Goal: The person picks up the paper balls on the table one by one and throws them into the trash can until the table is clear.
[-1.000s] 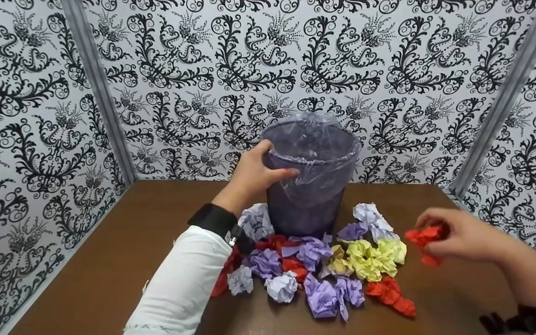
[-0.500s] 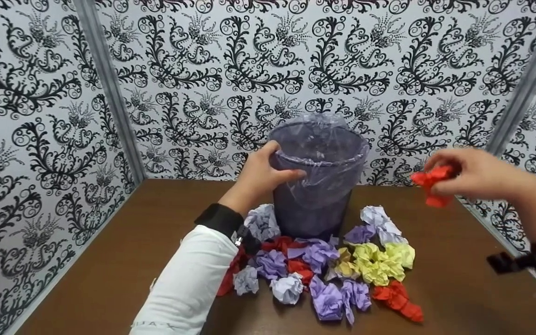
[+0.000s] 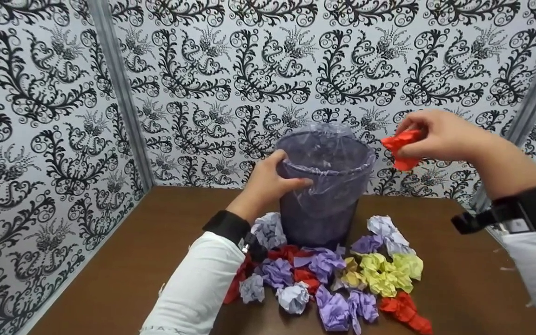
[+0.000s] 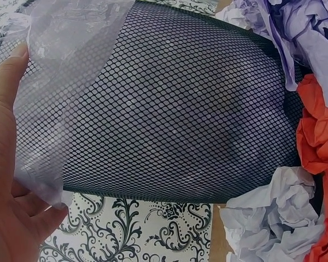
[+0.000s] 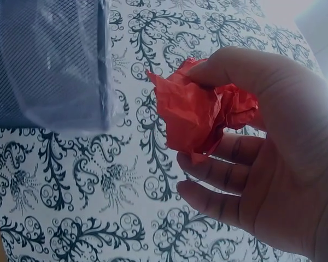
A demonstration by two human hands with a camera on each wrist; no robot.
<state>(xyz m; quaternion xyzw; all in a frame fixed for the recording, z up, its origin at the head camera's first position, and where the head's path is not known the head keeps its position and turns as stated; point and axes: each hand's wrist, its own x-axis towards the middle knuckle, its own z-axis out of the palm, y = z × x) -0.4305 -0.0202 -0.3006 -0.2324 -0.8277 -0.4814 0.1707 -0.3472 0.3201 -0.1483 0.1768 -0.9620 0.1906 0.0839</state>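
A dark mesh wastebasket (image 3: pixel 317 214) lined with a clear plastic bag (image 3: pixel 338 186) stands upright on the table. My left hand (image 3: pixel 270 181) grips its rim at the left, the thumb lying over the liner on the outside. In the left wrist view the mesh wall (image 4: pixel 175 109) fills the middle. To the right of the rim and slightly above it, my right hand (image 3: pixel 445 135) pinches a crumpled red paper (image 3: pixel 405 151). The right wrist view has this red paper (image 5: pixel 191 109) between thumb and fingers, apart from the basket.
Crumpled papers lie in front of the basket: purple (image 3: pixel 333 311), white (image 3: pixel 293 298), yellow (image 3: pixel 384 274) and red (image 3: pixel 405 311). A pale crumpled paper (image 3: pixel 268 230) sits at its left side. Patterned walls (image 3: pixel 203 93) enclose the brown table (image 3: pixel 123 260).
My right hand has lifted the red paper from low over the table's right side, up and leftward toward the basket's rim. The left hand keeps its hold; the view has shifted slightly.
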